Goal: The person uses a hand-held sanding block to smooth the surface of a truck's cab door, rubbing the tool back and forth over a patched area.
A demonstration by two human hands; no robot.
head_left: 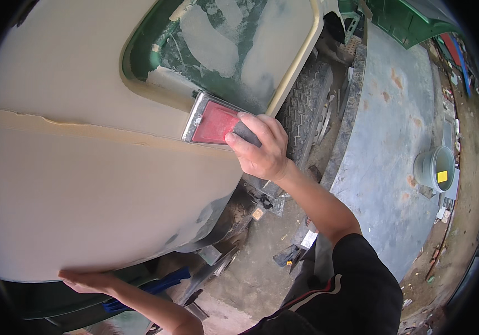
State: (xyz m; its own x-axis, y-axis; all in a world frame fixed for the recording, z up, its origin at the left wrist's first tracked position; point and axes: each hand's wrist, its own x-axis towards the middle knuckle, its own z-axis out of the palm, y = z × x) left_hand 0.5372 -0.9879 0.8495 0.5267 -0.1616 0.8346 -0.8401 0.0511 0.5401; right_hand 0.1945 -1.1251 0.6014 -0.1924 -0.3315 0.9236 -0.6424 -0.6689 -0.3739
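A hand sanding block (214, 124), red with a dark grip and a dusty pale edge, lies against a beige-grey vehicle body panel (94, 206). My right hand (264, 148) is closed round its grip, fingers and thumb on either side. The block sits at the lower edge of a framed recess (211, 50), where green paint shows between grey filler patches. To its left a ragged seam of tan filler (77, 127) crosses the panel. Down at the panel's lower left edge my left hand (86, 281) lies with fingers stretched out, touching the rim and holding nothing.
A treaded tyre (307, 97) is right of the recess. Beyond it a large grey metal sheet (384, 139) bears rust spots. A bucket (426, 168) with a yellow piece (442, 176) inside stands at far right. Scraps and tools lie on the concrete floor (256, 268).
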